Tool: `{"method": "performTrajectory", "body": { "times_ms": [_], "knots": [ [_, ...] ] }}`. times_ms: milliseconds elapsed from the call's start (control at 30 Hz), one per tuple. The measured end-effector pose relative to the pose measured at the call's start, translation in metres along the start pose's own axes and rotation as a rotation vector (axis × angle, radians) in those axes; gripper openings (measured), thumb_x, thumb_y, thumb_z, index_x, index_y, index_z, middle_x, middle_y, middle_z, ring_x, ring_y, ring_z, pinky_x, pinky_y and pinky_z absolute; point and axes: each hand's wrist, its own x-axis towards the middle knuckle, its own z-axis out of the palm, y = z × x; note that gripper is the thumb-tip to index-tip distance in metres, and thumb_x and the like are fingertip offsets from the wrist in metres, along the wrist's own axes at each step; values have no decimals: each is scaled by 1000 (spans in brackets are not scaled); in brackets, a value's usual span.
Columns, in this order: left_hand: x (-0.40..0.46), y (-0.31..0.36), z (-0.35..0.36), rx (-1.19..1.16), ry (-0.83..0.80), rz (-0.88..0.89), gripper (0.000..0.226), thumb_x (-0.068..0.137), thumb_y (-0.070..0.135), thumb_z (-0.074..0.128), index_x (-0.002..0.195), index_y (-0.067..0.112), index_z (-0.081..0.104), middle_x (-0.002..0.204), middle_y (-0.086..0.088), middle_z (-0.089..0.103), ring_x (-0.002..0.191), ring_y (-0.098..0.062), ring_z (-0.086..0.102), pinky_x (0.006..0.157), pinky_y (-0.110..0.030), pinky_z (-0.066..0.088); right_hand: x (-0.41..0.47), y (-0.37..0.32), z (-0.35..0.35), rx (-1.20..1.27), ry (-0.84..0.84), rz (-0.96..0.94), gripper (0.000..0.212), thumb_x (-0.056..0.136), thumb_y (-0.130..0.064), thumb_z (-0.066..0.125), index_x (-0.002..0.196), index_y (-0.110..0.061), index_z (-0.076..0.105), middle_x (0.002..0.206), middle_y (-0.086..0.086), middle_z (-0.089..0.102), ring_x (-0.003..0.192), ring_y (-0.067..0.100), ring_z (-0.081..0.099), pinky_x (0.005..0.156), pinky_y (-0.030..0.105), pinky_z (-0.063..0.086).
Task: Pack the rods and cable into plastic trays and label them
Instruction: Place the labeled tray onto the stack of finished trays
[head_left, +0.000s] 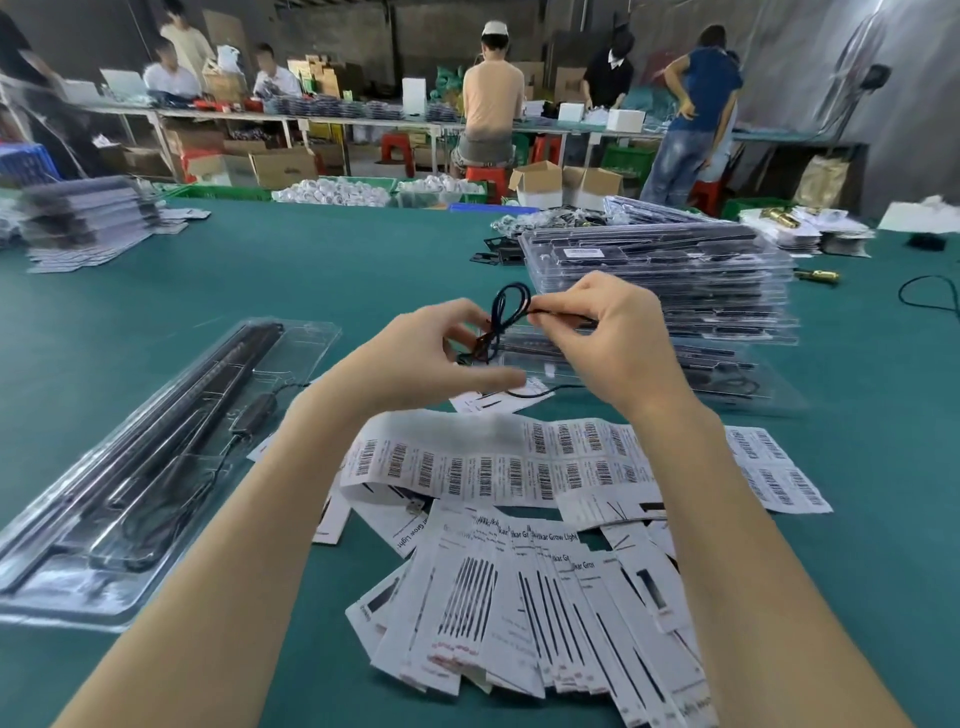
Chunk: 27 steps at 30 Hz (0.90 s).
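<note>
The cable (506, 317) was thin, black and looped, held above the green worktop (363, 270). The left hand (426, 358) pinched its lower strands; the right hand (605, 338) pinched the loop's base. A clear plastic tray (156, 467) holding black rods (171, 431) lay to the left, beside barcode labels (498, 467).

Two hands (426, 353), one cable (506, 312), one open tray (291, 358).
</note>
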Motion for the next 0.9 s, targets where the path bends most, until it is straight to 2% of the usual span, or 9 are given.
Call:
{"method": "performTrajectory", "body": {
  "times_ms": [133,200,267,367,500,600,733,800,900],
  "knots": [
    [4,4,12,-184,100,19,17,92,44,68,105,37,76,87,18,75,74,1,66,73,-22,49,0,1,0,46,-57,49,20,94,-23,71,113,-28,77,83,-8,59,66,8,51,64,32,49],
    [5,1,20,-265,78,-21,22,95,49,62,99,34,77,69,16,68,63,-9,58,69,-25,46,0,1,2,61,-129,93,25,99,-20,63,120,-30,74,84,-9,55,63,2,49,61,15,40],
    [6,0,25,-368,76,-26,30,98,49,58,95,26,77,62,8,62,58,-11,51,65,-25,45,1,1,2,125,-186,171,31,103,-19,53,127,-30,69,91,-7,58,65,-3,54,64,10,42],
    [13,-4,34,-565,215,-33,21,100,34,60,102,17,73,80,4,76,60,-10,56,65,-23,49,4,1,-2,233,-159,291,32,102,-11,48,121,-24,70,98,-7,71,77,0,70,75,24,58],
    [19,-9,40,-772,366,-130,16,95,31,69,102,17,65,80,-3,77,58,-10,59,66,-25,53,2,8,-11,234,-115,365,17,100,-11,58,102,-19,73,84,-3,77,69,13,75,71,30,62],
    [20,-8,46,-794,406,-146,15,92,29,72,95,17,65,72,0,75,59,-9,62,64,-20,54,0,3,-9,413,-61,431,14,97,-7,65,98,-14,76,81,2,77,69,21,76,68,35,64],
    [19,0,53,-813,400,-114,15,91,25,74,94,12,67,65,2,71,61,-10,65,63,-18,54,1,-13,2,692,-44,504,9,90,-7,74,94,-14,78,81,2,78,72,17,76,61,24,60],
    [18,3,53,-828,374,-93,9,92,23,73,92,14,69,70,1,73,64,-10,66,64,-18,54,1,-17,6,681,-58,496,8,87,-10,78,88,-19,79,77,-2,78,67,8,72,58,18,55],
    [17,5,53,-842,313,-87,4,94,22,71,93,18,69,74,3,75,68,-8,67,66,-18,53,0,-18,8,649,-39,489,7,85,-11,79,86,-17,78,76,-1,77,65,8,71,59,20,56]
  ]
}}
